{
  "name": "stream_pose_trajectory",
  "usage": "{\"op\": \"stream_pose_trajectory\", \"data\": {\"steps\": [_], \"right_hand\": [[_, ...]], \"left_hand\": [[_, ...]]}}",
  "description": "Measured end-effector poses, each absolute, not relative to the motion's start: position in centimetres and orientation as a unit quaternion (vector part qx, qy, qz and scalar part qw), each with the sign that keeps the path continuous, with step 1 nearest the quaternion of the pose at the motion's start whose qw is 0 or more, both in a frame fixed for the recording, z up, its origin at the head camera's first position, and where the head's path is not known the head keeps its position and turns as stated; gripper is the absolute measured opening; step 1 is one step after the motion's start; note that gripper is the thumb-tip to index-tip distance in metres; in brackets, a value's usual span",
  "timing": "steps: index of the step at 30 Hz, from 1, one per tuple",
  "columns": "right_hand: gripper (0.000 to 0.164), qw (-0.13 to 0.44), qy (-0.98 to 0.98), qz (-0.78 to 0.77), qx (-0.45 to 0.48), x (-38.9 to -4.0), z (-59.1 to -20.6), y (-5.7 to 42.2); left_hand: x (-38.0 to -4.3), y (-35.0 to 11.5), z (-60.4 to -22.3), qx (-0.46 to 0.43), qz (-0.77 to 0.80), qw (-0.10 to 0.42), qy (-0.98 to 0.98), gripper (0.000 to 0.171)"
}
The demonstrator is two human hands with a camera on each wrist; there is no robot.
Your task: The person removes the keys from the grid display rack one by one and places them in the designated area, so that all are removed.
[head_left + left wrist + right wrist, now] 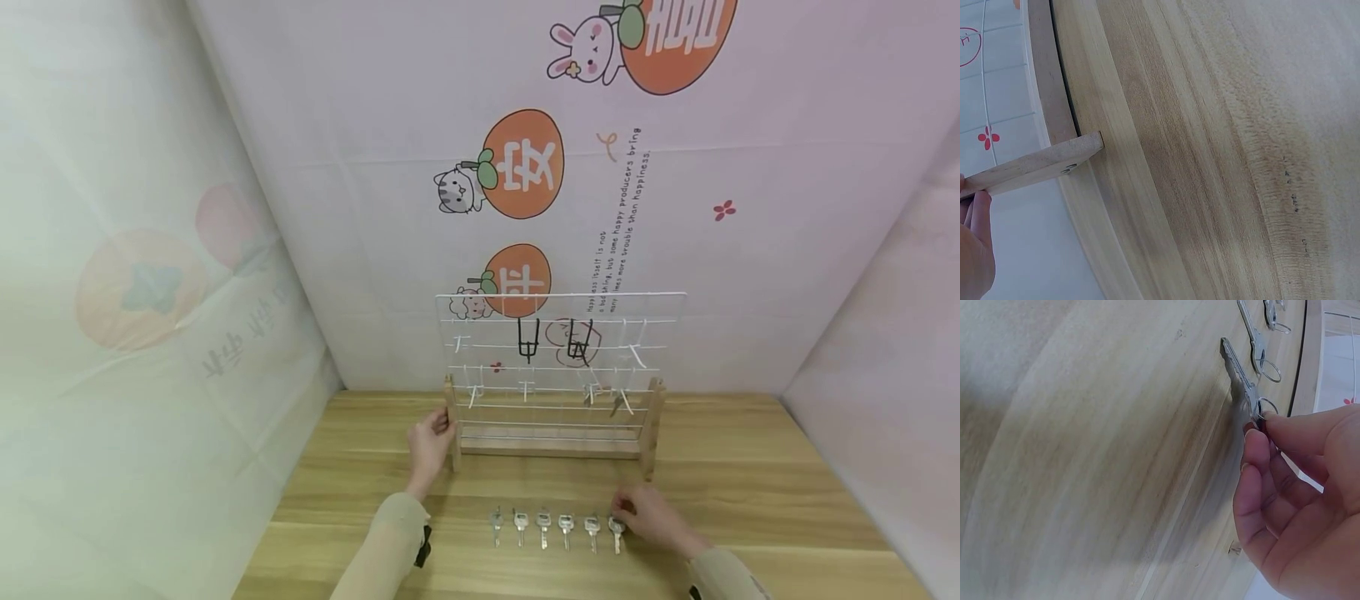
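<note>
My left hand (431, 442) holds the left wooden post (452, 425) of a white wire grid rack (555, 423); in the left wrist view its fingers (980, 215) lie against the wooden piece (1047, 161). With thumb and forefinger my right hand (651, 515) pinches the head end of the rightmost key (617, 533). That silver key (1238, 369) has a small ring and lies at the end of a row of several keys. Another key (1254, 344) with a ring lies beside it in the right wrist view.
Two black hooks (528, 342) and several white hooks (474, 393) hang on the grid. Small keys (617, 405) appear to hang at its lower right. A printed cloth wall (390, 250) stands behind, with side cloths left and right of the wooden table (750, 500).
</note>
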State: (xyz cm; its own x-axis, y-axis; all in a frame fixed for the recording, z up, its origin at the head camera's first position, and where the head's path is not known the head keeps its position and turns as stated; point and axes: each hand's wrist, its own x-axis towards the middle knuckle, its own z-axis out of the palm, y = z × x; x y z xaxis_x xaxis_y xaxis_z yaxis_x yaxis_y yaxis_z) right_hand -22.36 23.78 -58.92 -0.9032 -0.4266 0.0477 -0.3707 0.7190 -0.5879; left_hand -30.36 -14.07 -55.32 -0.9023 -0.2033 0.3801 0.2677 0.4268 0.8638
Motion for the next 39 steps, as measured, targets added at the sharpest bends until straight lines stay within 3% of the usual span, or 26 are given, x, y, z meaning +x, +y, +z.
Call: {"op": "stream_pose_trajectory", "data": {"steps": [39], "right_hand": [[0.009, 0.045, 0.929, -0.301, -0.209, -22.55, -59.51, 23.43]], "left_hand": [[-30.47, -14.04, -55.75, -0.016, -0.538, 0.22, -0.813, 0.023]]}}
